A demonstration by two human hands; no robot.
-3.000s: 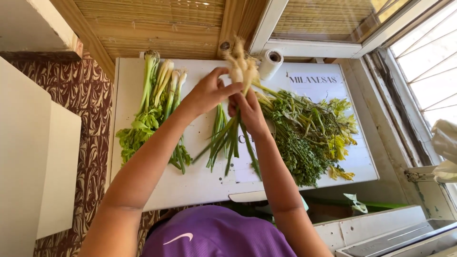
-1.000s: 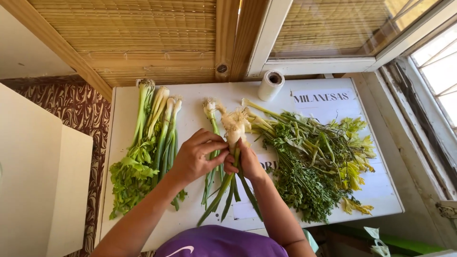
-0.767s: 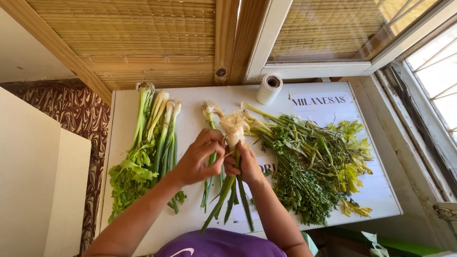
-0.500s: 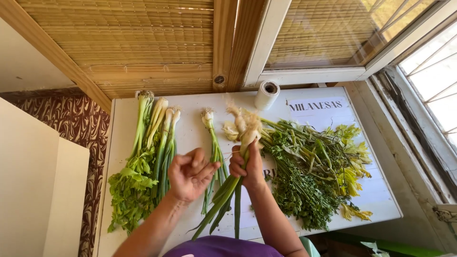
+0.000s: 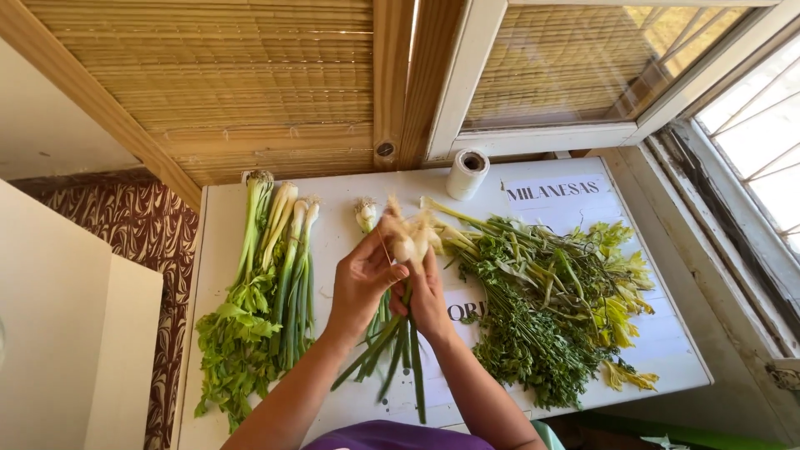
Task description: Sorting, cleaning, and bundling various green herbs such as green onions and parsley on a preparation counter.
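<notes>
Both my hands hold a small bunch of green onions (image 5: 400, 346) above the white table (image 5: 333, 225). My right hand (image 5: 429, 292) grips the stalks just below the white bulbs (image 5: 412, 242). My left hand (image 5: 362, 279) has its fingers closed against the bulbs from the left. The green tops hang down toward me between my forearms. One more green onion (image 5: 365, 213) lies on the table behind my hands.
A bundle of celery and leeks (image 5: 258, 308) lies on the table's left part. A big heap of leafy green herbs (image 5: 550, 308) covers the right part. A roll of white string (image 5: 467, 173) stands at the back edge, beside a paper label (image 5: 554, 190).
My left hand let go and opened for a moment, then came back to the bulbs. The bunch stayed in my right hand, slightly raised.
</notes>
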